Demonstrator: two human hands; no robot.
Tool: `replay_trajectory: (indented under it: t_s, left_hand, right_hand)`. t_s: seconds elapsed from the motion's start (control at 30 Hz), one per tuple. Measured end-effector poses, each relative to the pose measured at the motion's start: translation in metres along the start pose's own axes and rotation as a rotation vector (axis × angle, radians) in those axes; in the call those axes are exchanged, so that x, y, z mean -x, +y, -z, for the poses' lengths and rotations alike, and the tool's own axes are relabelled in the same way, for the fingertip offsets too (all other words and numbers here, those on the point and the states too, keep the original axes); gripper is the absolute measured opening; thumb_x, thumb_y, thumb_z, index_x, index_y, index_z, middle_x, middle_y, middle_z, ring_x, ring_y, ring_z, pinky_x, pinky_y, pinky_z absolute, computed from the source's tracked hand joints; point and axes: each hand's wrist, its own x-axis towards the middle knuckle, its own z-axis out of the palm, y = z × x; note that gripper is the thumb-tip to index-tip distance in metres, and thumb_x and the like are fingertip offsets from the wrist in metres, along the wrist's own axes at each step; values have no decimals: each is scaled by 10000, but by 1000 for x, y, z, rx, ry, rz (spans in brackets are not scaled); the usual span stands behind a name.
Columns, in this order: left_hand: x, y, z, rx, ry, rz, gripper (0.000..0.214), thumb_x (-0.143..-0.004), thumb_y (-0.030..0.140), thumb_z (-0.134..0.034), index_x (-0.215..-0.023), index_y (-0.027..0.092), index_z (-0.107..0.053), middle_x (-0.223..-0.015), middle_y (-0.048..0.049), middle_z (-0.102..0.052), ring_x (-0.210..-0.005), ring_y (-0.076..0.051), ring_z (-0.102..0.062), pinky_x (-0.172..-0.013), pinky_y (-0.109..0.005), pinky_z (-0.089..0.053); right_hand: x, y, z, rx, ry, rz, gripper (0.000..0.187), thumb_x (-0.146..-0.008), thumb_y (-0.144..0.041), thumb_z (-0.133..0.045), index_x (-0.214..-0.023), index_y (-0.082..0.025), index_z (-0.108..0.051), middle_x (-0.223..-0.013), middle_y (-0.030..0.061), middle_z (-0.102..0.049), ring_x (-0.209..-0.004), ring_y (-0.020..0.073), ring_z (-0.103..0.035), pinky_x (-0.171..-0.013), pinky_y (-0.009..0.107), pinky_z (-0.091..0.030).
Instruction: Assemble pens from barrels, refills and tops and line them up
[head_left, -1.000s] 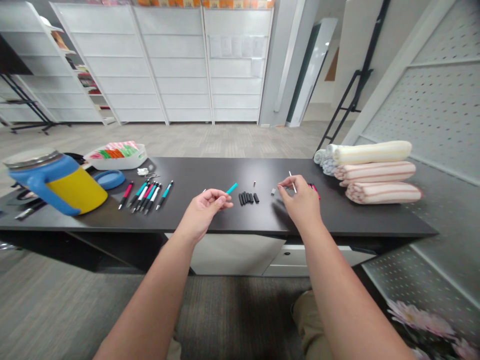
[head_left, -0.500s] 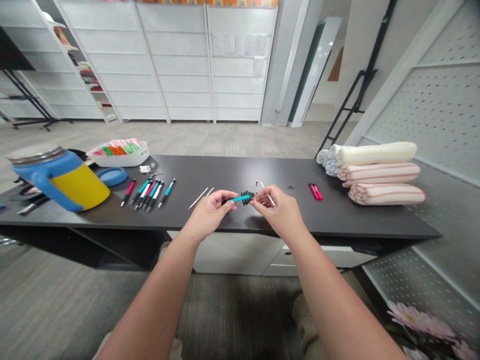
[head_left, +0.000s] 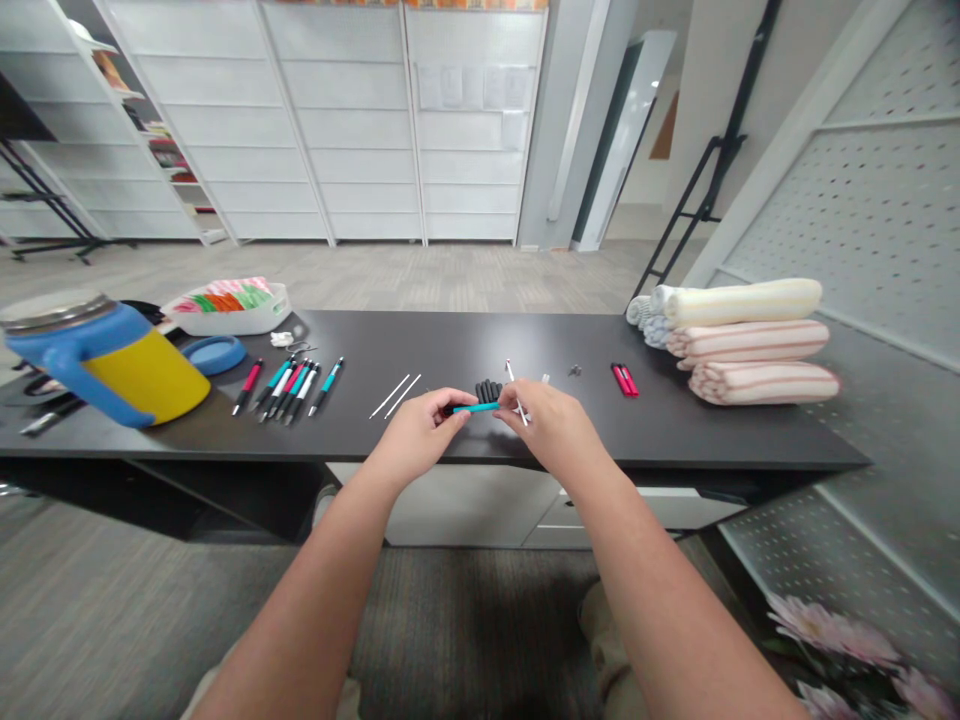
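Observation:
My left hand (head_left: 421, 428) pinches a teal pen barrel (head_left: 475, 407) and holds it level above the black table (head_left: 450, 345). My right hand (head_left: 546, 425) meets the barrel's right end, fingers closed on a thin white refill (head_left: 512, 380) that sticks up from the hand. Just behind the hands lies a row of several black rubber grips (head_left: 489, 388). Two white refills (head_left: 395, 396) lie to the left of my left hand. Two red pen parts (head_left: 624, 379) lie to the right.
Several assembled pens (head_left: 289, 385) lie in a row at the left, next to a blue lid (head_left: 214, 354), a yellow and blue jug (head_left: 112, 360) and a white tray (head_left: 229, 308). Rolled towels (head_left: 746, 340) are stacked at the right end. Small metal bits (head_left: 574, 370) lie mid-table.
My right hand came left from the small parts with the white refill and met the teal barrel. My left hand turned the barrel level and both hands now touch at its end.

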Motion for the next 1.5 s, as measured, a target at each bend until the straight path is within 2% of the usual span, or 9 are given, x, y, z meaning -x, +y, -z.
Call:
replay_trajectory:
  t_s: [0.27, 0.4, 0.6, 0.7, 0.87, 0.97, 1.07, 1.33, 1.5]
  left_hand:
    - [2, 10, 3, -53, -60, -73, 257, -987, 329, -611, -1159, 239, -780, -1112, -29, -798, -991, -213, -706, -910, -331, -517]
    - [0, 4, 4, 57, -87, -9, 265, -980, 371, -637, -1159, 230, -771, -1061, -40, -795, -925, -206, -708, -850, -324, -529]
    - [-2, -4, 4, 342, -117, 38, 271, -947, 372, -703, -1146, 189, -728, -1070, -72, -789, -973, -200, -735, -932, -343, -550]
    - [-2, -2, 3, 437, -105, 43, 290, -949, 392, -708, -1140, 175, -692, -1084, -90, -790, -968, -201, -747, -951, -369, -559]
    - [-1, 1, 4, 491, -121, 25, 323, -974, 434, -686, -1153, 166, -673, -1137, -112, -785, -1023, -212, -748, -1006, -395, -542]
    - [-1, 2, 4, 500, -134, 6, 324, -976, 443, -684, -1149, 169, -673, -1131, -110, -784, -1038, -216, -744, -1009, -395, -541]
    - [0, 4, 5, 507, -134, -1, 325, -986, 451, -672, -1147, 169, -670, -1124, -112, -783, -1033, -216, -745, -1002, -392, -543]
    - [1, 4, 4, 528, -144, -2, 332, -993, 459, -662, -1158, 171, -644, -1126, -116, -784, -1061, -232, -744, -1014, -401, -537]
    - [-1, 0, 2, 593, -128, 11, 348, -988, 466, -664, -1186, 183, -618, -1184, -111, -773, -1091, -226, -733, -1014, -384, -538]
  right_hand:
    - [3, 2, 4, -107, 123, 84, 75, -959, -230, -735, -1022, -229, -694, -903, 45, -780, -812, 210, -734, -763, 308, -528]
    - [3, -1, 4, -301, 143, -19, 74, -949, -267, -748, -1001, -235, -707, -942, 30, -795, -826, 195, -760, -764, 302, -560]
    - [0, -11, -6, -679, 203, -255, 163, -891, -348, -801, -966, -238, -706, -952, 37, -808, -853, 215, -783, -835, 360, -628]
    - [-1, -13, -10, -796, 266, -245, 217, -925, -317, -748, -1116, -240, -679, -1116, 72, -800, -1001, 229, -782, -952, 401, -627]
    - [1, -12, -6, -527, 275, -54, 712, -937, -123, -535, -1613, -273, -370, -1629, 115, -493, -1486, 275, -501, -1205, 527, -460]
    - [3, -14, -2, -340, 195, 40, 931, -884, -70, -499, -1713, -268, -125, -1743, 103, -290, -1595, 297, -316, -1291, 584, -312]
    - [3, -17, -3, -272, 150, 56, 998, -876, -65, -487, -1724, -272, -4, -1772, 83, -205, -1624, 301, -233, -1300, 596, -284]
    - [4, -19, -11, -160, 80, 158, 1005, -900, -76, -499, -1720, -235, 59, -1781, 105, -153, -1634, 299, -197, -1294, 583, -300]
    - [3, -24, -9, -196, 32, 216, 843, -959, -145, -534, -1713, -271, -182, -1761, 106, -238, -1624, 301, -236, -1278, 582, -319]
